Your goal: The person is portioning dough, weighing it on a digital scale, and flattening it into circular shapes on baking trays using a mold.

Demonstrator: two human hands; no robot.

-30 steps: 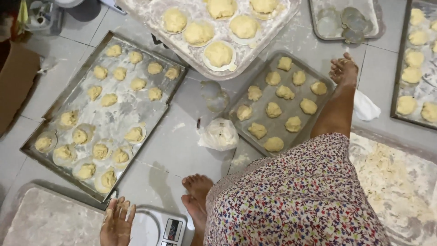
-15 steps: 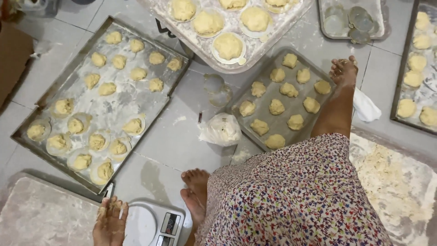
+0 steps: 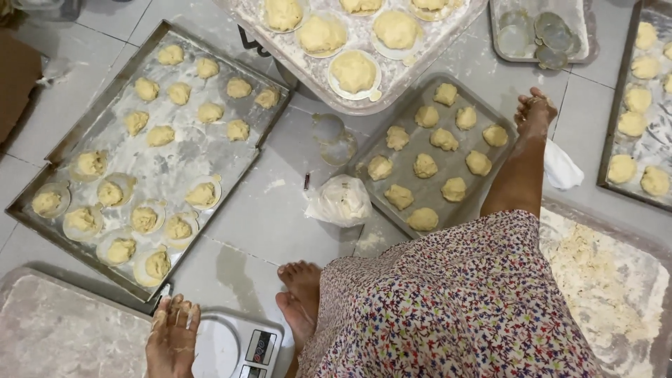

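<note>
At the floor's near edge, the left hand rests flat, fingers spread, holding nothing, on the white scale, unchanged; only the view has drifted. Right hand unseen.

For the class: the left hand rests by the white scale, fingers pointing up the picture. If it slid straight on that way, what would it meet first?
Probably the near corner of the large metal tray, just beyond the left hand; heights are hard to judge.
</note>
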